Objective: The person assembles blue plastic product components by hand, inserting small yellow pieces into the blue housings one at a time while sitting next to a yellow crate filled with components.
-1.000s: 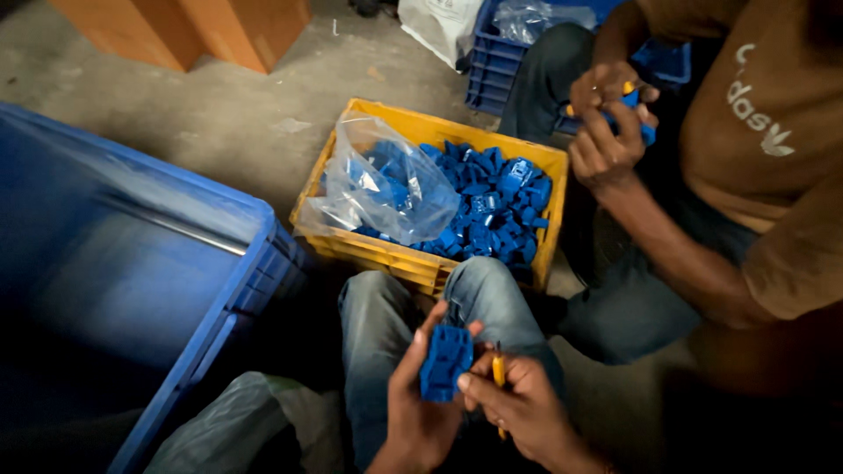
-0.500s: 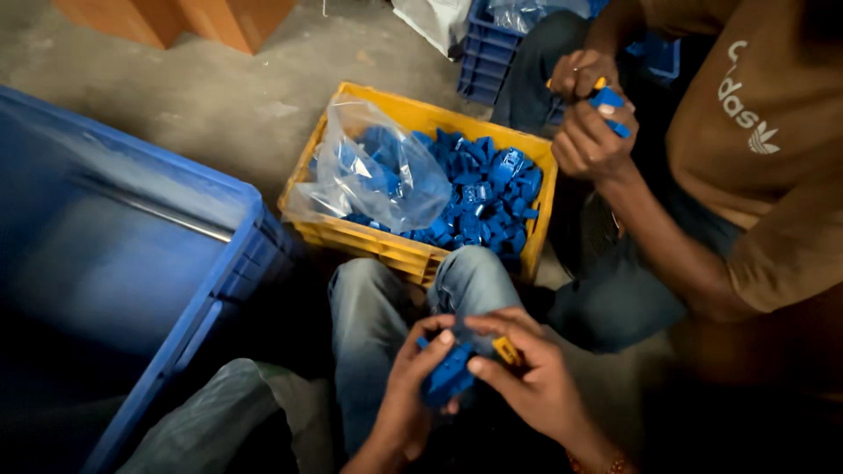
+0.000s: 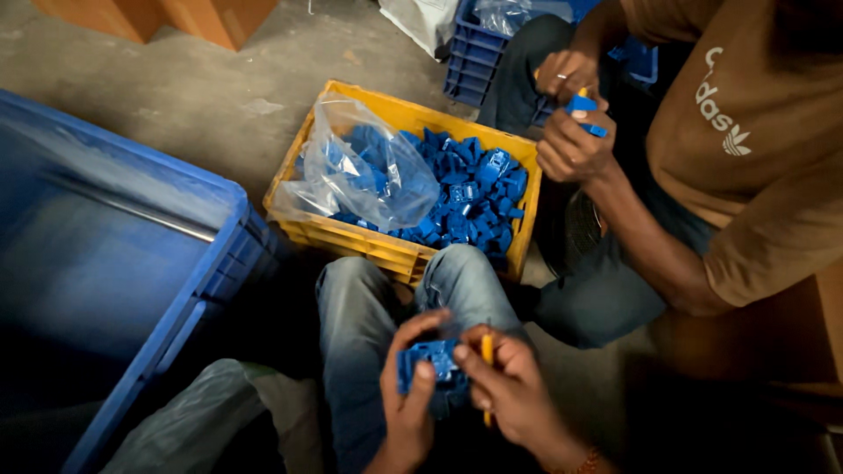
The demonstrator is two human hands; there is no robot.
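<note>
Head view, looking down at the lap: a small blue plastic part (image 3: 432, 362), blocky with ribbed or slotted faces, sits above the person's jeans-clad knees. The left hand (image 3: 411, 397) comes up from below with its fingers curled around the part's left side and the thumb pressed on its front, closed firmly on it. The right hand (image 3: 509, 391) is closed around a thin yellow tool (image 3: 486, 358), pinched upright between thumb and fingers, touching the part's right edge. Just beyond the knees stands a yellow crate (image 3: 379, 247) heaped with similar blue parts and a clear plastic bag (image 3: 364, 171). A large blue bin (image 3: 167, 290) stands at left. A co-worker's hands (image 3: 571, 132) hold another blue piece.
</note>
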